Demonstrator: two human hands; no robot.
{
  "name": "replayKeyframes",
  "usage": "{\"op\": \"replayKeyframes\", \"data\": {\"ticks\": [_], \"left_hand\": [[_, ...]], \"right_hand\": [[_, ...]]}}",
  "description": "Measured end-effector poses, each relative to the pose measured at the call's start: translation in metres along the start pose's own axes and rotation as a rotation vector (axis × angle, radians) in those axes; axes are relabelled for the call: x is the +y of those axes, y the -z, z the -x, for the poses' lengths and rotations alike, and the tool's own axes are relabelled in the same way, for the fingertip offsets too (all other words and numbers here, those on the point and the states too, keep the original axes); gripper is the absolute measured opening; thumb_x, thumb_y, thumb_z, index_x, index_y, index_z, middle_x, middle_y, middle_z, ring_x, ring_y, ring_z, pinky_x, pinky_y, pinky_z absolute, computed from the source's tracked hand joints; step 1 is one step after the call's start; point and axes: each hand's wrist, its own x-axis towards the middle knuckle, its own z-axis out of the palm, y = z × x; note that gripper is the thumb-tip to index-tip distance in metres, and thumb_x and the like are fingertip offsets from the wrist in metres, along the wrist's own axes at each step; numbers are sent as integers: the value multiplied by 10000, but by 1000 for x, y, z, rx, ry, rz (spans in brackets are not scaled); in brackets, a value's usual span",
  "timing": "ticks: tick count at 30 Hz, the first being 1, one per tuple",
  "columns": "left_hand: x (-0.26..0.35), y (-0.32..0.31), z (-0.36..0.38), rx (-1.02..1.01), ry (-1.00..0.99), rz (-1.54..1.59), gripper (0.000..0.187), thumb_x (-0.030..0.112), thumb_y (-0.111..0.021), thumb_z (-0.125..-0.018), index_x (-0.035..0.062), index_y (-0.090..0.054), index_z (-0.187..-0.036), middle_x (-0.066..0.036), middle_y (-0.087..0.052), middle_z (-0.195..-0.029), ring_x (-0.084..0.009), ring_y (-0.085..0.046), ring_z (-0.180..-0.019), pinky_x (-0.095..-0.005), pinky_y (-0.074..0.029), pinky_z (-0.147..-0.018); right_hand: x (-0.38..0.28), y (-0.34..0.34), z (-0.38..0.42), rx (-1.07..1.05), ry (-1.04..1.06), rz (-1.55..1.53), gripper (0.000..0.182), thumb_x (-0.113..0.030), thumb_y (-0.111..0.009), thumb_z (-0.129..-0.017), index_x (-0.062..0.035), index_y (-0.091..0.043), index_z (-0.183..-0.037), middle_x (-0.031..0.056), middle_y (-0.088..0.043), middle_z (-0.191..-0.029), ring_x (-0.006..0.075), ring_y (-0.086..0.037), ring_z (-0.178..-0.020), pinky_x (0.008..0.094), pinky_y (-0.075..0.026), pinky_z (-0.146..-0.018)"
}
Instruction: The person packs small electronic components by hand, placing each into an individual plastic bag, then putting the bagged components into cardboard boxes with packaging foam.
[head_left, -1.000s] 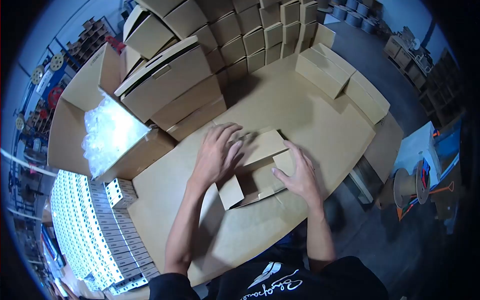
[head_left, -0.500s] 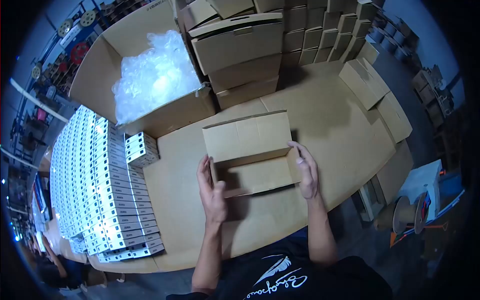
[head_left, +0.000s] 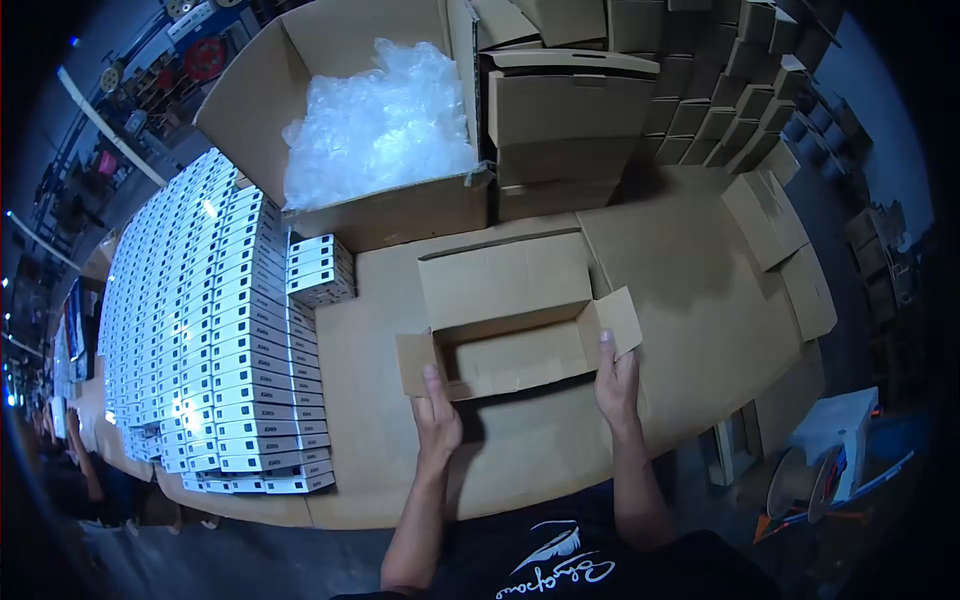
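An open cardboard box [head_left: 515, 362] lies in front of me, its inside bare and its long lid [head_left: 505, 275] raised at the far side. Small end flaps stick outward, a left flap [head_left: 412, 362] and a right flap [head_left: 622, 318]. My left hand [head_left: 437, 420] grips the near left corner, thumb on top and fingers partly hidden beneath. At the other end my right hand [head_left: 619, 385] holds the right side near its flap, with the thumb up against the cardboard.
Many small white boxes [head_left: 250, 375] form a large stack on the left, with a few white boxes [head_left: 318, 270] beside it. Behind stands a big carton [head_left: 400, 222] of clear plastic packing [head_left: 385, 125]. Folded cardboard boxes [head_left: 565, 110] are piled at the back. Flat cardboard [head_left: 765, 220] lies right.
Both end flaps now stand folded outward. My hands have shifted from the box's sides to grips nearer the front corners. The whole view has also turned a little.
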Motion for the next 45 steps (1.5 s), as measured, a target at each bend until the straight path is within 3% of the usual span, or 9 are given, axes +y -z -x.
{"op": "replayKeyframes", "data": {"ticks": [4, 5, 9, 20, 23, 31, 36, 40, 45], "left_hand": [[1, 9, -44, -44, -96, -77, 562, 329, -366, -1106, -39, -367, -1531, -216, -444, -1538, -315, -404, -1445, -401, -285, -1211], [1, 10, -57, -61, -120, -95, 560, 329, -371, -1107, -38, -369, -1530, -216, -446, -1535, -316, -406, -1443, -401, -286, -1210], [2, 13, -109, -116, -212, -166, 552, 327, -390, -1110, -36, -378, -1526, -215, -453, -1527, -321, -414, -1436, -402, -289, -1207], [2, -11, -166, 87, -421, -304, 507, 292, -413, -1114, -15, -374, -1516, -228, -507, -1462, -365, -478, -1379, -424, -346, -1165], [1, -8, -167, 60, -404, -331, 505, 282, -424, -1125, -18, -362, -1525, -203, -506, -1454, -304, -480, -1366, -392, -347, -1162], [10, -5, -164, -33, -379, -322, 562, 235, -606, -1037, -32, -394, -1483, -263, -498, -1441, -383, -483, -1365, -437, -380, -1143], [47, 33, -122, 47, -674, -808, 725, 142, -769, -883, -39, -398, -1479, -256, -460, -1454, -419, -453, -1362, -469, -371, -1157], [60, 88, -115, 218, -608, -1071, 599, 46, -734, -855, -54, -480, -1388, -250, -496, -1400, -442, -510, -1264, -486, -418, -1086], [43, 118, -118, 292, -647, -1159, 548, 11, -711, -848, -58, -513, -1354, -254, -553, -1311, -432, -538, -1242, -475, -444, -1085]], "right_hand": [[-8, -16, -26, -230, -132, 128, 493, -341, -456, -1093, 108, -648, -1162, 349, -678, -1037, 518, -628, -1026, 509, -510, -838], [-18, -20, -41, -367, -261, 245, 447, -302, -450, -1088, 54, -578, -1326, 332, -658, -1201, 494, -613, -1153, 492, -493, -952], [-20, -51, -77, -327, 115, -91, 554, -201, -422, -1064, -101, -266, -1586, 214, -432, -1543, 395, -420, -1437, 446, -312, -1198], [0, -94, -152, -330, 94, -122, 566, -378, -429, -1100, -70, -354, -1569, 155, -460, -1550, 289, -404, -1455, 380, -293, -1206], [27, -100, -158, -214, 23, -95, 701, -555, -356, -1085, 63, -576, -1330, 262, -642, -1286, 362, -567, -1290, 399, -401, -1114], [4, -94, -149, -96, -100, 154, 884, -669, -302, -1052, 142, -650, -993, 360, -676, -985, 395, -689, -1049, 472, -495, -940], [-2, -74, -134, -371, 144, 64, 729, -382, -693, -979, 47, -406, -1493, 246, -582, -1410, 324, -594, -1273, 382, -437, -1070], [-54, -48, -89, -260, -89, 589, 473, -218, -722, -952, 39, -538, -1304, 203, -638, -1191, 302, -643, -1084, 422, -503, -972], [-123, -90, -43, -809, 183, 102, 278, -135, -696, -948, 19, -614, -1165, 185, -628, -1133, 324, -653, -999, 406, -538, -891]]}}
